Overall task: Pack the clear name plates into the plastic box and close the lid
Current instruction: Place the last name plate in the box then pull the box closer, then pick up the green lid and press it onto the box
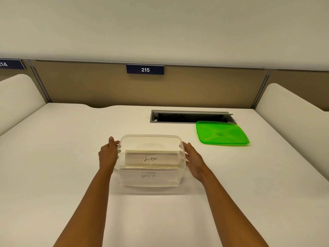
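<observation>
A clear plastic box (151, 138) stands in the middle of the white desk. Inside it, clear name plates stand upright in two rows; the rear name plate (151, 158) reads "LION", and the writing on the front name plate (149, 176) is blurred by the box wall. My left hand (108, 155) presses flat against the box's left side. My right hand (193, 157) lies against its right side. Both hands hold the box between them. The green lid (221, 133) lies flat on the desk, apart from the box, to its back right.
An open cable slot (188, 117) is sunk into the desk just behind the lid. A tan partition with a sign reading 215 (145, 69) closes the back. White side dividers (293, 111) rise at left and right.
</observation>
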Motion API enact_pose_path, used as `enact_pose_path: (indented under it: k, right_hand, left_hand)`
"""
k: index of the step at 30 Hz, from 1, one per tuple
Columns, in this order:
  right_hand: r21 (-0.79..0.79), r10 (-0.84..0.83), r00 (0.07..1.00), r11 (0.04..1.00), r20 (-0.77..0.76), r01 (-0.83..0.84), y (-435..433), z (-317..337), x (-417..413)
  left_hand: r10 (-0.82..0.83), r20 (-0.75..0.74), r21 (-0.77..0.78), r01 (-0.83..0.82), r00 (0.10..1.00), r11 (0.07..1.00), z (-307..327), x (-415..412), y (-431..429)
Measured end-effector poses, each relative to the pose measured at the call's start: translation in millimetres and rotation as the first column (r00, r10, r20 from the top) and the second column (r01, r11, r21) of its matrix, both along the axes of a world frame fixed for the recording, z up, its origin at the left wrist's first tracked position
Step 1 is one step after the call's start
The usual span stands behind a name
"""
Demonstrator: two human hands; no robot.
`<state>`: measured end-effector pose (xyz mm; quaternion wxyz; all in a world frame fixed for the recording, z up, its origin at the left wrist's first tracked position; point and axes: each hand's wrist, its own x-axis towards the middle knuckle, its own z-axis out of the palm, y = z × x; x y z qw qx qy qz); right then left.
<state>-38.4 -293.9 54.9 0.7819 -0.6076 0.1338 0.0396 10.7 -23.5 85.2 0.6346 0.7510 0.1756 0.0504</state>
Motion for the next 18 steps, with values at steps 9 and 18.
enact_pose_path:
  k: [9, 18]
  right_hand:
    - [-0.083, -0.110, 0.989, 0.990, 0.103, 0.118, -46.3, 26.8, 3.3]
    - [-0.238, -0.271, 0.952, 0.924, 0.143, 0.299, -133.2, 45.0, 24.2]
  left_hand:
    - [-0.008, 0.136, 0.302, -0.034, 0.991, 0.953, 40.9, 3.2, -61.2]
    - [-0.140, 0.232, 0.106, 0.118, 0.963, 0.987, 62.2, 25.1, -169.7]
